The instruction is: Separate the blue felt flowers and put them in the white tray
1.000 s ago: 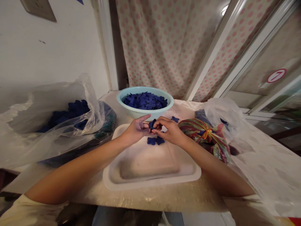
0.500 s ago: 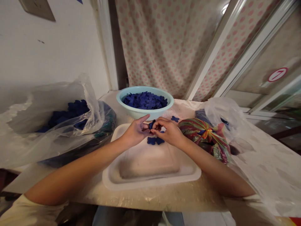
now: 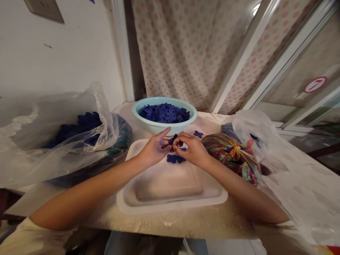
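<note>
Head view: a small dark blue piece (image 3: pixel 173 138) sits directly between the 2 hands, above the far part of the white tray (image 3: pixel 170 209), its visible long axis tilting up and rightward. Both hands reach it, so neither is clearly nearer. The right hand (image 3: pixel 191 148) pinches it between thumb and fingers; the left hand (image 3: pixel 156 147) meets it with its fingertips, thumb raised apart, though whether those fingers grip it I cannot tell.
</note>
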{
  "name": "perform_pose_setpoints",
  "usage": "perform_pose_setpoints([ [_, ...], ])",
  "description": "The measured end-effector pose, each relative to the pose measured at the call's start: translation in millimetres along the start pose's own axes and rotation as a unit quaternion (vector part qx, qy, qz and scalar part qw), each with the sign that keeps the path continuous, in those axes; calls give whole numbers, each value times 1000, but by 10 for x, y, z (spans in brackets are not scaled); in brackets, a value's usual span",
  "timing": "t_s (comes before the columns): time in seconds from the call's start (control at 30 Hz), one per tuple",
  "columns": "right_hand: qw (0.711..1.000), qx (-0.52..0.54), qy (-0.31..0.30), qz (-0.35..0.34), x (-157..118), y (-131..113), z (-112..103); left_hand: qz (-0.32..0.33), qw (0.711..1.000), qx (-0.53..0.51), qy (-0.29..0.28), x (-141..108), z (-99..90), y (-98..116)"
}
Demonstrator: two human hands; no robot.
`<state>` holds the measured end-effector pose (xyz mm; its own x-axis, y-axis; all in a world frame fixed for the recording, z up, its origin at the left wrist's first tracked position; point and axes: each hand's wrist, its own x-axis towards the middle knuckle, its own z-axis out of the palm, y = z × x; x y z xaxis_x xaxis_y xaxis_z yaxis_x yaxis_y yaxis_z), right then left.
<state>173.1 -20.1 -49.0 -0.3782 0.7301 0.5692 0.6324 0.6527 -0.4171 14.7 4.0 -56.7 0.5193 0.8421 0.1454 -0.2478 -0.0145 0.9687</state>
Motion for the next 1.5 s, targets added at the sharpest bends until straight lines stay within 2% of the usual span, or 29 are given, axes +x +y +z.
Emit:
perform_pose_setpoints([
  [0.3,999,33,-18,6,13,39,-16,-8,1000,-24,-8,6,5,-3],
  [0.67,998,42,-48,18,27,76,-45,-26,999,-46,9,-14,28,48],
  [1.03,999,31,-27,4,12,90,-12,-6,999,-51,-6,-15,19,15],
  [1.5,998,38,-50,-6,14,73,-42,-2,999,-39,-13,-25,23,14],
])
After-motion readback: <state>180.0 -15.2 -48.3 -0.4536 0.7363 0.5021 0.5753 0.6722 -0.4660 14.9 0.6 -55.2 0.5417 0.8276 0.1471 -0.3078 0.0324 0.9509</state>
